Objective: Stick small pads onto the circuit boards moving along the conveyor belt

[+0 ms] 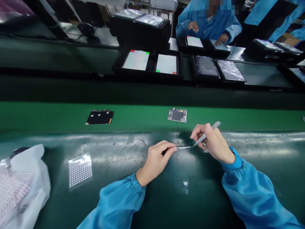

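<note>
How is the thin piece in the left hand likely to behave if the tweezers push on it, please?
The thin piece is probably stiff, as it juts out straight without visible sag. It seems light, since the left hand holds it with fingertips alone. A push from the tweezers at its free end might tilt it, as just one end is pinched.

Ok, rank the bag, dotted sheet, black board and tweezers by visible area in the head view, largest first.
1. Bag, though the picture's edge cuts it off
2. Dotted sheet
3. Black board
4. Tweezers, partly covered by the right hand
</note>
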Motion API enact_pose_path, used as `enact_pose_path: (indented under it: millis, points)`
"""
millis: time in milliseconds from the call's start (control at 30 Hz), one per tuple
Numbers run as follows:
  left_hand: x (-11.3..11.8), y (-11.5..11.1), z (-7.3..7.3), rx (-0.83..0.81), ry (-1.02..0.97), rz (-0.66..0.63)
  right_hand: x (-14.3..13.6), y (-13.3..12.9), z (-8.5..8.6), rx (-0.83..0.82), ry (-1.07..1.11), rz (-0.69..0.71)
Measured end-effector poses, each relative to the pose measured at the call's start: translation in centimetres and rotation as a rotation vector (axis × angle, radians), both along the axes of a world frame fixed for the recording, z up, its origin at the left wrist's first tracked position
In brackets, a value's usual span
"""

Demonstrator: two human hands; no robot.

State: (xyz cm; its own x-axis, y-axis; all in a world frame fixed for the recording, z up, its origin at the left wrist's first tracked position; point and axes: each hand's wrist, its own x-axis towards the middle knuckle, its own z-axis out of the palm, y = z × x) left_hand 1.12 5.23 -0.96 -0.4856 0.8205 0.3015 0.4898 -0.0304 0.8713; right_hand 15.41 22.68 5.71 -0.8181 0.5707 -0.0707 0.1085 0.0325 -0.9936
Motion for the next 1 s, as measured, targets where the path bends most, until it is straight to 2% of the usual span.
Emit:
enact_pose_path:
  millis: [100, 167, 233, 433, 700, 1000]
  points:
    - [-0.1, 0.0, 0.2, 0.012, -0.002, -0.005, -0.4, -0.5, -0.8, -0.249, 0.062, 0.044]
    - [-0.2, 0.0, 0.3, 0.01, -0.007, -0.011, -0.5, -0.8, -1.0, -0.301, 0.093, 0.084]
    - [-0.2, 0.0, 0.2, 0.002, -0.017, -0.016, -0.4, -1.1, -1.1, -0.256, 0.078, 0.101]
    - [-0.2, -0.2, 0.3, -0.007, -0.035, -0.036, -0.5, -2.1, -1.3, -0.026, -0.053, 0.036]
    - [-0.2, -0.1, 0.3, -0.001, -0.045, -0.044, -0.6, -2.3, -1.9, -0.054, -0.071, 0.027]
    - [-0.2, -0.2, 0.2, 0.006, -0.031, -0.039, -0.9, -2.6, -1.9, -0.067, -0.069, 0.035]
